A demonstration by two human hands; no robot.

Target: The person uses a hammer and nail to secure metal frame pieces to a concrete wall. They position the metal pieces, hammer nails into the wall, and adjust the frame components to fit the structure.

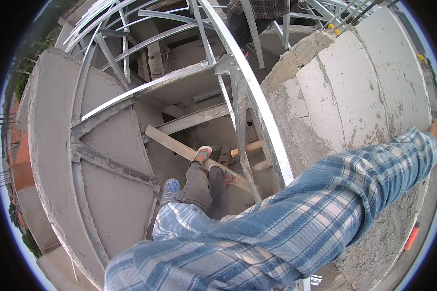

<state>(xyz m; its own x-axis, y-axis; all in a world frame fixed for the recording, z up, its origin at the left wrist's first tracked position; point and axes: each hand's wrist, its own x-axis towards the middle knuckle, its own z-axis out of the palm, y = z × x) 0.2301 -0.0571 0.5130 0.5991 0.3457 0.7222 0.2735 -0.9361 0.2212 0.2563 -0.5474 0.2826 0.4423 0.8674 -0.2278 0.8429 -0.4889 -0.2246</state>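
My right arm, in a blue plaid sleeve, stretches out to the right. At its end, my right hand is at the outer edge of the block wall; its fingers are hidden. My left hand hangs low beside my legs, in what looks like a blue-tipped glove with a grey cuff. Its fingers cannot be made out. My feet, in flip-flops, stand on a narrow wooden plank laid across an opening. Right beside me rises a curved metal truss.
Steel braces run along the grey plastered wall at left. Another person is beyond the truss at the top. Long metal channels lie at far left. An orange-handled object rests near the right wall's edge.
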